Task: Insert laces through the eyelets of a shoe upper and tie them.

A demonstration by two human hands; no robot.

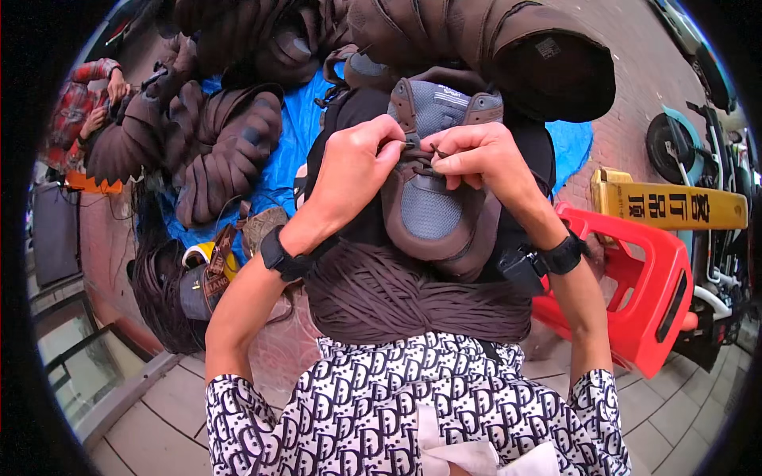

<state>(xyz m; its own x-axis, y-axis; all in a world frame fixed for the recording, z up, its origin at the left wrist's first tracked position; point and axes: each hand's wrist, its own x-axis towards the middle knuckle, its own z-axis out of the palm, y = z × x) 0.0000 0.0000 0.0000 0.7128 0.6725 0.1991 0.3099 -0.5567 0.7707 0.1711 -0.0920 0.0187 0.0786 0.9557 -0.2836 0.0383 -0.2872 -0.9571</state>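
Note:
On my lap rests a brown shoe upper (431,214) with blue-grey mesh on its toe and tongue. My left hand (361,163) pinches one end of a dark brown shoelace at the eyelets on the left side. Opposite it, my right hand (476,159) pinches the lace (421,163) between thumb and forefinger, close to the right row of eyelets. The lower eyelets have lace across them; the upper ones show bare holes. Below the shoe upper, a thick bundle of brown shoelaces (413,297) lies across my lap.
Nested stacks of brown shoe uppers (230,151) lie on a blue tarp (290,151); another stack (476,40) lies just ahead. A red plastic stool (655,293) stands at right beside a yellow sign box (675,202). At far left, another person's hands (107,99) work near a stack.

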